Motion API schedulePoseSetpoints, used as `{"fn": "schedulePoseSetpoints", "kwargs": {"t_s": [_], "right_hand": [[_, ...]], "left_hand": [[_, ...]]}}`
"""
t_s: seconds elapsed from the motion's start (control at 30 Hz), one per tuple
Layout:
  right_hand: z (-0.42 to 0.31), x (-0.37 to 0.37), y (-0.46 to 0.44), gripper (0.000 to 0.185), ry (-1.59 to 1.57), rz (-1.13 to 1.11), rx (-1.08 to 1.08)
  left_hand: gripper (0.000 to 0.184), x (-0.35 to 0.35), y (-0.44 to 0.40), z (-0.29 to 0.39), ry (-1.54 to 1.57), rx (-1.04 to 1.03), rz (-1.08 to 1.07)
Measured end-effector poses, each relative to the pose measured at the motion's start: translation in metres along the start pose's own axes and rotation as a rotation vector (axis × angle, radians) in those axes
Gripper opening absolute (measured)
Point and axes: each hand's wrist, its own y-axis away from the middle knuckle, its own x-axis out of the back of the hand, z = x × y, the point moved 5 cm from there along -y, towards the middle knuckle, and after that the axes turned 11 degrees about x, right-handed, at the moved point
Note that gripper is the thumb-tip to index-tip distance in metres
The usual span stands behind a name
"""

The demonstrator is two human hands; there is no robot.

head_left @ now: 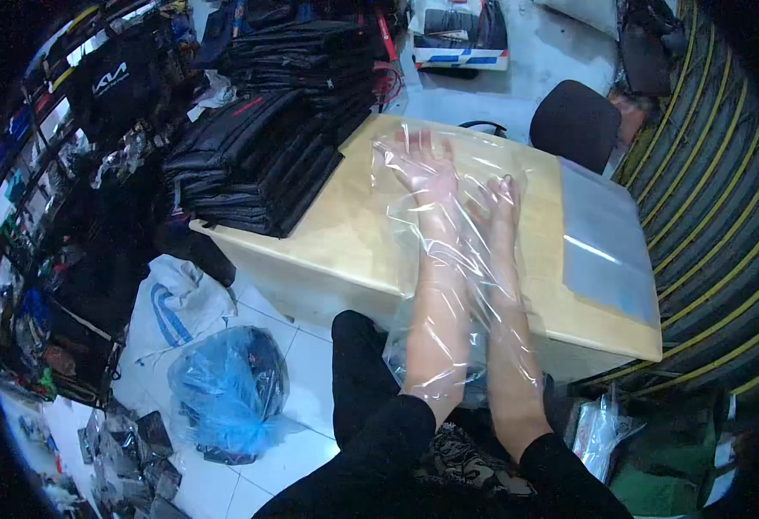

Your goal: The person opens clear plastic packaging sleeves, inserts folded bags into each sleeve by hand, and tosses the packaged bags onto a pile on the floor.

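Note:
Both forearms reach forward inside a large clear plastic bag (410, 233) above a pale wooden table (345, 233). My left hand (427, 164) is inside the bag near its far end, palm showing and fingers spread. Beside it on the right, my right hand (500, 203) is also inside the plastic, seen side-on, its fingers partly hidden by folds and glare. Left of the bag lies a stack of folded black items (250, 156). At the table's right end is a stack of flat clear plastic sheets (600, 233).
A blue plastic bag (228, 389) and a white sack (181, 298) sit on the tiled floor at left. A dark chair back (574, 125) stands beyond the table. Green material (669, 458) lies at lower right, near yellow-striped dark rolls (708, 199).

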Motion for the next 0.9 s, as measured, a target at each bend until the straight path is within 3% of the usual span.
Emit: {"fn": "schedulePoseSetpoints", "kwargs": {"t_s": [0.13,0.23,0.27,0.33,0.4,0.5,0.53,0.6,0.67,0.77,0.8,0.9], "right_hand": [[-0.004,0.015,0.007,0.064,0.338,-0.081,0.136],[-0.005,0.015,0.015,0.067,0.554,-0.140,0.269],[-0.005,0.012,0.017,0.068,0.628,-0.169,0.327],[-0.013,0.003,0.028,0.071,0.692,-0.235,0.354],[-0.027,-0.005,0.052,0.067,0.718,-0.343,0.298],[-0.017,-0.001,0.061,0.065,0.448,-0.294,0.107],[-0.031,0.005,0.062,0.064,0.298,-0.227,0.033],[-0.055,0.013,0.049,0.060,0.371,-0.151,0.066],[-0.107,0.014,0.034,0.056,0.574,-0.203,0.238],[-0.124,0.009,0.026,0.051,0.649,-0.245,0.389],[-0.124,0.007,0.026,0.049,0.640,-0.257,0.415],[-0.122,0.003,0.020,0.045,0.527,-0.272,0.279]], "left_hand": [[0.065,-0.016,0.010,0.014,0.058,0.034,-0.139],[0.067,-0.012,0.009,0.017,-0.200,-0.147,-0.096],[0.066,0.004,-0.008,0.024,-0.216,-0.156,-0.195],[0.067,0.003,-0.006,0.023,-0.261,-0.179,-0.169],[0.067,0.006,-0.008,0.022,-0.390,-0.210,-0.168],[0.068,0.002,0.009,0.019,-0.834,-0.258,-0.029],[0.067,0.019,-0.002,0.017,-0.617,-0.173,0.005],[0.065,0.031,-0.010,0.012,-0.702,-0.188,-0.014],[0.066,0.066,-0.031,0.012,-0.864,-0.207,-0.072],[0.061,0.072,-0.029,0.023,-0.770,-0.240,-0.054],[0.061,0.072,-0.035,0.028,-0.728,-0.210,0.038],[0.056,0.062,-0.035,0.040,-0.804,-0.265,0.049]]}}
